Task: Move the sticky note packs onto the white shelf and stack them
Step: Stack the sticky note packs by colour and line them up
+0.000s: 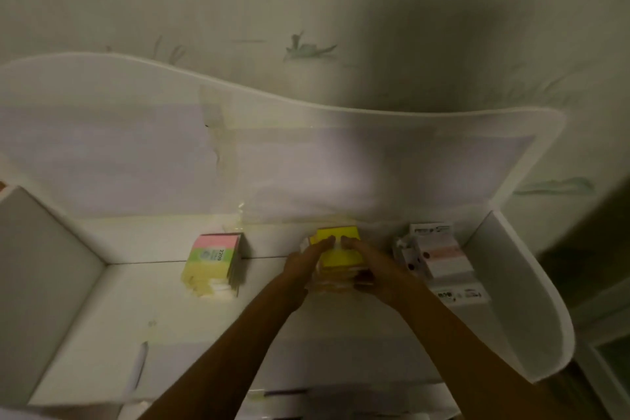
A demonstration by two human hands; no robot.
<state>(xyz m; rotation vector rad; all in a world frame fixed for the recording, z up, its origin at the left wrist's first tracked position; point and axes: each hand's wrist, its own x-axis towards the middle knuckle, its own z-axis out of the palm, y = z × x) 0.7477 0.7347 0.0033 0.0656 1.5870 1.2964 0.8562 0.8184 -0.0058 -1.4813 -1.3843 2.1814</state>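
On the white shelf (163, 303), a yellow-topped stack of sticky note packs (339, 251) stands near the back wall. The left hand (305, 261) and right hand (371, 266) each have their grip clasped around the stack's sides. A pink-green-yellow pack (213, 257) lies to its left, white packs (433, 252) to its right.

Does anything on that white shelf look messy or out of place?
Yes. The pink, green and yellow pack on the left has loose yellow and white sheets spilling out at its front. Old yellowed tape also marks the back panel.

Bare shelf floor (112, 310) at left (side wall (44, 266) bounds it)
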